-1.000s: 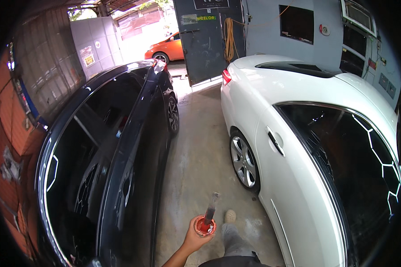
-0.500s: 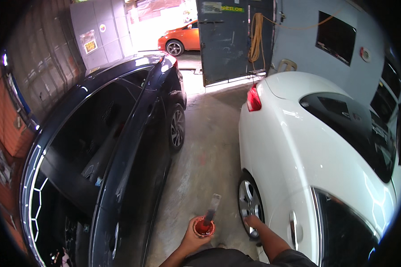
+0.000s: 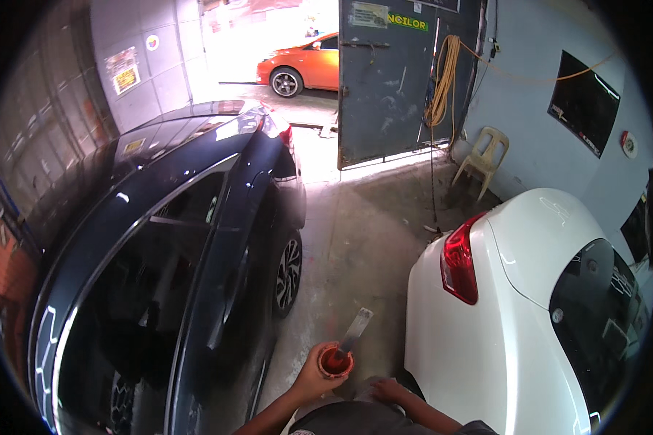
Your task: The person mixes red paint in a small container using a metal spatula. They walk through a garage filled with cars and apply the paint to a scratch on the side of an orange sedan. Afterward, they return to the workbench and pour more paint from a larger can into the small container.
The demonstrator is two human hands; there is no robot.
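Free lane: concrete floor [image 3: 366, 250] up middle of frame, between dark car [image 3: 228, 250] blocking left side and white car [image 3: 468, 348] blocking lower right. Lane reaches bright opening, upper centre; orange car [image 3: 306, 67] stands beyond. Grey door [image 3: 392, 94] bars upper centre; chair [image 3: 484, 159] obstructs upper right. Right hand [image 3: 390, 391], bottom centre: white car near on its right, tight sideways.

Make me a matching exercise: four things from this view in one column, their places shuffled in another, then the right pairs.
Things:
1. cup
2. yellow coil
3. orange car
4. plastic chair

Places:
A. hanging on the dark metal door
B. standing near the pale wall
C. gripped in the left hand
D. out in the bright light past the door

Pairs: 1-C, 2-A, 3-D, 4-B
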